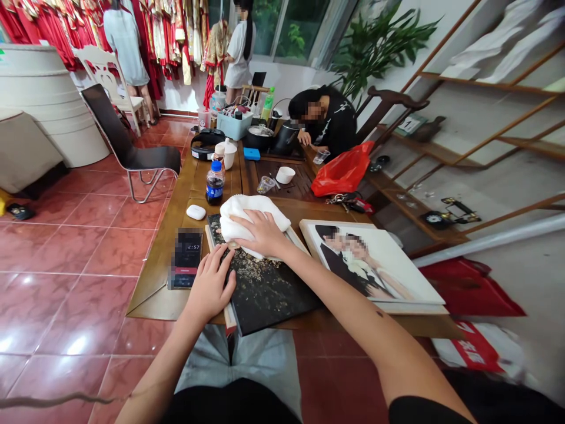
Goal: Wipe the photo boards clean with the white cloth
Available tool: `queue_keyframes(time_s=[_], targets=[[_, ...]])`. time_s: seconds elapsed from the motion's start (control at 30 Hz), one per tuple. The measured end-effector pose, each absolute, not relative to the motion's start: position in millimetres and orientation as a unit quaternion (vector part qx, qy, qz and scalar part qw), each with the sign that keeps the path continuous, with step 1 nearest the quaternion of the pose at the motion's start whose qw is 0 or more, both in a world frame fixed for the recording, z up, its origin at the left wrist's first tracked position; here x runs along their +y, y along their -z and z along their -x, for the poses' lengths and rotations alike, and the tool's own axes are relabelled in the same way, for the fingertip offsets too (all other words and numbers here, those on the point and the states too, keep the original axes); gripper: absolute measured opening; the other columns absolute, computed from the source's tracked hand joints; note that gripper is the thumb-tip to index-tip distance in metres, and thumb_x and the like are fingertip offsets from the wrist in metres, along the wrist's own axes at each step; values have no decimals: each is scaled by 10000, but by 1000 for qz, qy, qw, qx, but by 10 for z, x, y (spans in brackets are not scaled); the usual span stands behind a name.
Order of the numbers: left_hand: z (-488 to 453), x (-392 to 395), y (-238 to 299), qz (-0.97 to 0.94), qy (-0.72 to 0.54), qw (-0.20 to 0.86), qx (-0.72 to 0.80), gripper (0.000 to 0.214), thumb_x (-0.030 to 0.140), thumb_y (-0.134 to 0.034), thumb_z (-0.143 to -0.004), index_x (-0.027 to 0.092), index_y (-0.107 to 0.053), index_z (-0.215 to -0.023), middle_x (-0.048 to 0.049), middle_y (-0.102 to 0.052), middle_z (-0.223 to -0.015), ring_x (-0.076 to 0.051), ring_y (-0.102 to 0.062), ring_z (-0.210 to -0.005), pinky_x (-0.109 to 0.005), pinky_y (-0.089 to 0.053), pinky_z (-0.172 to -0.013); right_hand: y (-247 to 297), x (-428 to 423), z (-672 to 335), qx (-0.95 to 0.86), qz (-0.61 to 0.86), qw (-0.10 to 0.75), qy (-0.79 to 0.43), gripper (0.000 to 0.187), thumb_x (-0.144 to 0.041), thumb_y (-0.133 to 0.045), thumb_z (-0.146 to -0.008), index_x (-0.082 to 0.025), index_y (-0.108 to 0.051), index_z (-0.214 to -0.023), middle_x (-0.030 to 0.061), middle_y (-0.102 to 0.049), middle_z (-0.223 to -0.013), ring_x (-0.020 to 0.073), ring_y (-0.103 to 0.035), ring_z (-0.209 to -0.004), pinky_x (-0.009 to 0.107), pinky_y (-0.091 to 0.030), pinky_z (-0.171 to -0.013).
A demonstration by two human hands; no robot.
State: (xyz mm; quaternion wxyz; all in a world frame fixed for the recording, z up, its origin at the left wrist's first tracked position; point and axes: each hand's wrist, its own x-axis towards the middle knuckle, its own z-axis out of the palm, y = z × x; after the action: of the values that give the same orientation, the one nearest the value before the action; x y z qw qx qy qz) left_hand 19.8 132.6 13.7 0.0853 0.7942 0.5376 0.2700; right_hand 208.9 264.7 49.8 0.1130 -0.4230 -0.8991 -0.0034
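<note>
The right hand (260, 231) presses a white cloth (247, 215) flat-fingered on the far end of the dark album (265, 288). The album's long axis runs away from the person along the surface (154, 277); the left hand (210, 287), fingers spread, steadies its near left edge

1. The left hand (210, 287) lies palm down, fingers spread and flat, fingertips pointing up and away from the body.
2. The left forearm runs bare from the lower left, wrist straight.
3. The right hand (260, 232) presses palm down, fingers together and slightly curled.
4. The right arm reaches in from the lower right, bare, crossing diagonally towards the left.
</note>
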Motion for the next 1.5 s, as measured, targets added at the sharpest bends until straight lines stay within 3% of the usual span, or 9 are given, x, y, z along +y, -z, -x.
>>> queue_keyframes(time_s=[0.37,0.53,0.93,1.5], targets=[[-195,1325,-145,-798,-267,67,537,449,279,-394,-1025,175,-486,-1452,-144,-452,-1554,-277,-353,-1493,-491,-334,-1198,-445,2267,-2295,-906,406,118,9,661,-579,-534,-948,-301,-431,-1540,168,-495,-1464,355,-413,-1327,515,-294,-1067],[-195,1318,-172,-800,-265,73,534,483,264,-407,-1015,197,-441,-1493,-122,-428,-1578,-268,-338,-1502,-486,-330,-1200,-452,2061,-2403,-908,404,112,7,656,-562,-545,-944,-284,-448,-1530,181,-491,-1460,350,-412,-1333,520,-294,-1075],[-197,1316,-176,-798,-259,71,540,489,286,-397,-1024,191,-435,-1501,-120,-424,-1583,-266,-338,-1501,-478,-325,-1201,-405,1315,-2682,-914,391,104,6,721,-518,-660,-848,-273,-491,-1504,204,-494,-1457,393,-436,-1320,604,-288,-1087],[-208,1318,-177,-797,-260,69,541,489,290,-385,-1027,199,-439,-1505,-112,-429,-1583,-266,-354,-1494,-474,-328,-1201,-291,944,-3154,-895,430,110,43,740,-457,-682,-788,-297,-504,-1488,184,-503,-1453,395,-465,-1312,593,-333,-1059]])
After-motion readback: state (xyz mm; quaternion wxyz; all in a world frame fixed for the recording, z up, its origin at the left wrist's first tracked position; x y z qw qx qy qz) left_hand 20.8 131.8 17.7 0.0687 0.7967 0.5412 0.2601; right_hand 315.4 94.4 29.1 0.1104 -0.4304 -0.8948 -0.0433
